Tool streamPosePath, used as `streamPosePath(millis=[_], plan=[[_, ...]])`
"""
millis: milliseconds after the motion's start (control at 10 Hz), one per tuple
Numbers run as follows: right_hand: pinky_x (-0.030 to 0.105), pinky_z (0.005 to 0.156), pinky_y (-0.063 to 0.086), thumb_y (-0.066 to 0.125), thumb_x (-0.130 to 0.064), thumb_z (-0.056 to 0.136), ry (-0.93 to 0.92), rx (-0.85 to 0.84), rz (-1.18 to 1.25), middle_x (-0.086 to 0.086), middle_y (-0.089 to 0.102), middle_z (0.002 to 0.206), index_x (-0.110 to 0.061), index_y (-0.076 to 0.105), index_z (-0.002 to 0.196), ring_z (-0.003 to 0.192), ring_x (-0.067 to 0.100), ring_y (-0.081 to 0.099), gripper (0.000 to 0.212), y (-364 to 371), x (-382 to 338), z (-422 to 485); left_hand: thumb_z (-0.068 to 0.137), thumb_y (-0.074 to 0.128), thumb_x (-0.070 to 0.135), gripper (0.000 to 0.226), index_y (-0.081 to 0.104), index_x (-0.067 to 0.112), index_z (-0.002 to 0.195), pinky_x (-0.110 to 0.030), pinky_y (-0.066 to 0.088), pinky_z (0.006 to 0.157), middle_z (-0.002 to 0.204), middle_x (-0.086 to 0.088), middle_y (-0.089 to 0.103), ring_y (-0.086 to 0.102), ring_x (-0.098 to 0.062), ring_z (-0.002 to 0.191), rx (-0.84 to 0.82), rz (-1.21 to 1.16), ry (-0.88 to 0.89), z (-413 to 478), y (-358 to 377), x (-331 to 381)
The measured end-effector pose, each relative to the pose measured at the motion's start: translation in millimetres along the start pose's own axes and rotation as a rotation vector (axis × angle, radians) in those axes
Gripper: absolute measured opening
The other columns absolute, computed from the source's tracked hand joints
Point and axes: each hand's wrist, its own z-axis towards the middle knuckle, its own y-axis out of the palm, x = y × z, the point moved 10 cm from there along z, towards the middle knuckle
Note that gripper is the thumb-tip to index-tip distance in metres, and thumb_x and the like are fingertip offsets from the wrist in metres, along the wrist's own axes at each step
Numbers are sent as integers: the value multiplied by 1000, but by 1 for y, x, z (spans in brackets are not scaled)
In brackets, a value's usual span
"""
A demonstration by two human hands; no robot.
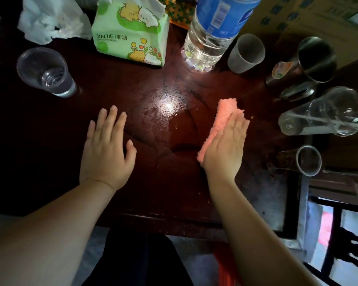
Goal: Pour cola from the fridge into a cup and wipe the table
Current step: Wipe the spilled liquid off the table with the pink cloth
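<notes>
My right hand [227, 143] presses flat on a folded pink cloth [221, 118] on the dark wooden table [153, 199]. A puddle of brownish liquid [184, 131] lies just left of the cloth. My left hand [106, 150] rests flat on the table, fingers spread, holding nothing. At the right edge stands a clear cup with dark cola in it [298, 161]. An empty clear plastic cup [47, 73] stands at the far left.
A green tissue pack [130, 34] and a water bottle [211, 36] stand at the back. A frosted cup [245, 53], a steel mug [304, 65] and a clear glass mug [322, 114] crowd the right side. Crumpled tissue [50, 21] lies back left.
</notes>
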Motion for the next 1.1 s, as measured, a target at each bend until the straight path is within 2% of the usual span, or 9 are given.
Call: streamPosePath(millis=[100, 200, 300, 400, 500, 700, 800, 900, 1100], plan=[[31, 119, -3, 22, -13, 100, 99, 1, -22, 9, 1, 160, -7, 3, 151, 147, 25, -5, 55, 4, 0, -2, 89, 29, 31, 61, 31, 7, 145, -41, 7, 119, 155, -13, 24, 13, -26, 145, 10, -5, 1, 0, -1, 0], [33, 120, -2, 24, -13, 99, 87, -22, -58, 10, 0, 160, -6, 1, 150, 147, 25, -6, 57, 6, -2, 1, 89, 30, 31, 61, 32, 6, 145, -42, 9, 119, 155, -13, 25, 14, -26, 145, 11, -14, 2, 0, -1, 0], [34, 120, -3, 19, -15, 95, -31, -47, -52, 15, 4, 159, -3, 5, 150, 147, 29, -3, 58, 6, -11, 7, 90, 32, 29, 60, 31, 6, 145, -43, 10, 119, 155, -13, 24, 14, -27, 145, 3, -12, 5, -1, 0, 0], [39, 121, 2, 6, -24, 86, -201, -81, -48, 20, 10, 157, 1, 12, 149, 147, 33, 2, 68, 5, -28, 16, 93, 37, 24, 56, 31, 6, 145, -44, 10, 119, 155, -12, 23, 13, -26, 145, -4, -13, -3, -1, 0, 0], [36, 120, 0, 14, -19, 90, -316, -126, -44, 19, 11, 157, 1, 15, 149, 147, 33, 3, 62, 8, -38, 30, 93, 42, 23, 58, 29, 7, 146, -43, 8, 119, 157, -11, 20, 10, -24, 146, -18, -12, -13, -1, 1, 0], [39, 121, 8, 23, -13, 84, -523, -234, 37, 16, 20, 156, -2, 25, 147, 146, 30, 9, 64, 10, -55, 46, 94, 38, 26, 58, 25, 9, 148, -41, 6, 120, 158, -9, 16, 6, -22, 147, -39, 18, -24, -1, 2, -1], [36, 120, 10, 28, -11, 78, -654, -312, 67, 12, 26, 155, -6, 34, 145, 146, 28, 13, 67, 11, -73, 51, 94, 37, 26, 58, 25, 9, 148, -42, 7, 120, 158, -9, 16, 6, -22, 147, -42, 21, -27, -1, 2, -1], [26, 119, 10, 35, -2, 71, -747, -382, 128, 5, 32, 153, -12, 43, 142, 146, 24, 17, 72, 15, -91, 56, 94, 36, 27, 58, 26, 8, 148, -42, 8, 119, 158, -10, 17, 7, -23, 146, -40, 30, -23, 0, 2, -1], [30, 119, 14, 32, -3, 65, -910, -440, 152, 4, 40, 149, -12, 51, 135, 144, 26, 22, 72, 19, -109, 43, 94, 36, 26, 58, 26, 8, 147, -42, 8, 119, 157, -10, 17, 8, -23, 146, -39, 29, -20, 0, 2, -1]])
